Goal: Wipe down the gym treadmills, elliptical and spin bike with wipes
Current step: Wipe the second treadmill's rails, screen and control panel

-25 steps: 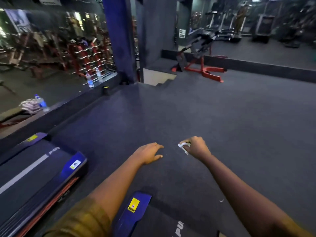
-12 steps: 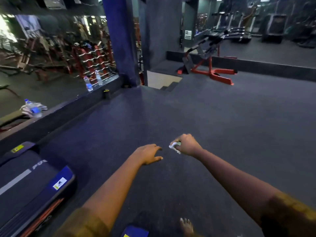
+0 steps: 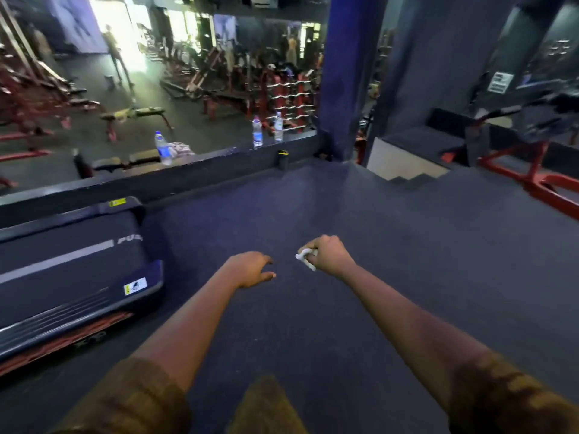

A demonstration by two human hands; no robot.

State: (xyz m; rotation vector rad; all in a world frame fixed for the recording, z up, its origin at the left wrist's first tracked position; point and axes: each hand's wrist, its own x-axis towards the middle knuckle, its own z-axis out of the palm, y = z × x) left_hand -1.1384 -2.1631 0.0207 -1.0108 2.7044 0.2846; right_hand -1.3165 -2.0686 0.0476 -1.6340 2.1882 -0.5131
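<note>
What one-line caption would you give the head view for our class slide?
Above the gym floor, the right hand grips a white wipe and the left hand hangs open beside a treadmill.

Two hands: the left hand (image 3: 250, 269) and the right hand (image 3: 329, 256). One wipe (image 3: 306, 256). One treadmill (image 3: 69, 270). Three bottles (image 3: 163, 148) (image 3: 257, 131) (image 3: 278, 126) on the ledge (image 3: 219, 159), and one cloth (image 3: 180, 148) beside the leftmost. One small dark can (image 3: 283, 158) on the floor (image 3: 407, 245). One blue pillar (image 3: 347, 73). One red-framed machine (image 3: 532, 173) at far right. One white sign (image 3: 500, 83) on the wall (image 3: 432, 64).
</note>
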